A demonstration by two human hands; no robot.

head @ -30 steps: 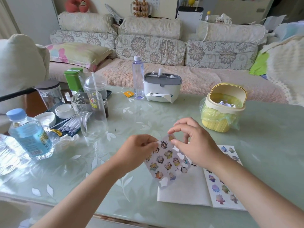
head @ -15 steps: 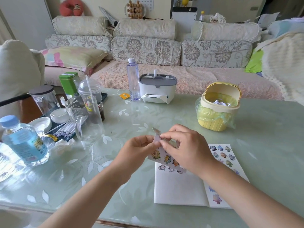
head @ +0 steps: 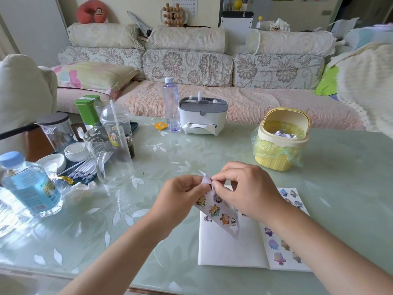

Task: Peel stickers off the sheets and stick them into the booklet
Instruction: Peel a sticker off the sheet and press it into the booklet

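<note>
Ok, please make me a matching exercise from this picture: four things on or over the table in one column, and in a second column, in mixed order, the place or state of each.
Things:
1. sticker sheet
2. booklet
3. yellow bin
4. tall clear bottle

Places or states:
A. upright beside the tissue box
B. open flat on the table
C. pinched by the left hand and right hand
D. lined with a plastic bag

Pairs: 1-C, 2-B, 3-D, 4-A.
</note>
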